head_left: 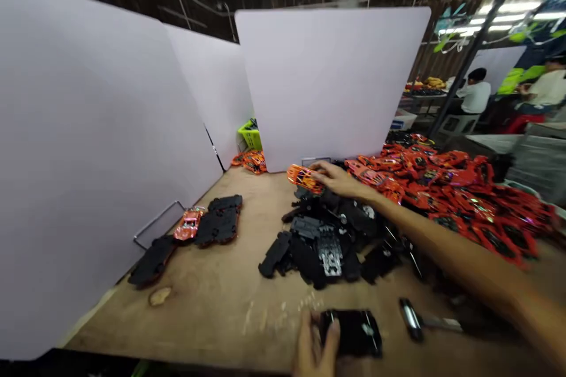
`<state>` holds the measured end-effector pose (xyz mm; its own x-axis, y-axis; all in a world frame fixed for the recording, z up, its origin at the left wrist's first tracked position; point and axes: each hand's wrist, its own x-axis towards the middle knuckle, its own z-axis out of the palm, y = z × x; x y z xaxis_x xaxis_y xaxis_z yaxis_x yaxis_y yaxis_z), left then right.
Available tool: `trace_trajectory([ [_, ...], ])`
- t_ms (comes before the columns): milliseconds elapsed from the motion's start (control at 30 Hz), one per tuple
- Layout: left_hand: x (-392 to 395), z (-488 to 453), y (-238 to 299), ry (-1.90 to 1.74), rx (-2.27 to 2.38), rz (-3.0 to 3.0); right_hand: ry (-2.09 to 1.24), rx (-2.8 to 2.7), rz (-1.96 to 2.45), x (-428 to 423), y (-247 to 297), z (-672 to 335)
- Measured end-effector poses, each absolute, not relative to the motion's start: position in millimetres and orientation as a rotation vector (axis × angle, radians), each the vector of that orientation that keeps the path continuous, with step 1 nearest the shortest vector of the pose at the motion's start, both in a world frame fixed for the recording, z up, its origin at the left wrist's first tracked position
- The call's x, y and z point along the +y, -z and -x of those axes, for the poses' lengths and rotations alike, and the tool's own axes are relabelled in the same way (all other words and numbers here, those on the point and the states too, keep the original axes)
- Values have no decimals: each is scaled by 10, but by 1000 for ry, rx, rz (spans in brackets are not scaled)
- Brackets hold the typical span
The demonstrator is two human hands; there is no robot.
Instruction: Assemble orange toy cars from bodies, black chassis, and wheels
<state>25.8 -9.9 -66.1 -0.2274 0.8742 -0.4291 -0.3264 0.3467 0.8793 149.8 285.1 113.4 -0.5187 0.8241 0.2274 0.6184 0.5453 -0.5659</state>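
Note:
Near the front edge of the table, my left hand (313, 344) grips a black toy car base (356, 333), thumb on top and fingers at its left end. My right hand (336, 178) reaches across to the back, its fingers closed on an orange toy car body (301, 177). Below that hand lies a heap of black car bases (305, 256), with one greyish base (330, 256) among them. A big pile of red-orange car bodies (460, 188) spreads to the right of it. My right forearm passes over part of both piles.
A hammer (412, 319) lies at the front right. On the left, several cars rest upside down (219, 224) beside one upright orange car (189, 224) and a wire stand (154, 227). White panels (331, 88) wall the table. Two people (475, 94) sit far right.

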Motion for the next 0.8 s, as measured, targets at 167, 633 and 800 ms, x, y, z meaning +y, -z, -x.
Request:
trace_trajectory([
  [167, -222, 133, 240, -1207, 1360, -538, -1067, -2167, 1131, 981, -814, -2581],
  [633, -448, 298, -90, -1154, 1259, -628, -449, -2371, 1242, 134, -45, -2475],
  [800, -372, 107, -6, -1106, 1130, -640, -509, -2196, 1262, 179, -218, -2710],
])
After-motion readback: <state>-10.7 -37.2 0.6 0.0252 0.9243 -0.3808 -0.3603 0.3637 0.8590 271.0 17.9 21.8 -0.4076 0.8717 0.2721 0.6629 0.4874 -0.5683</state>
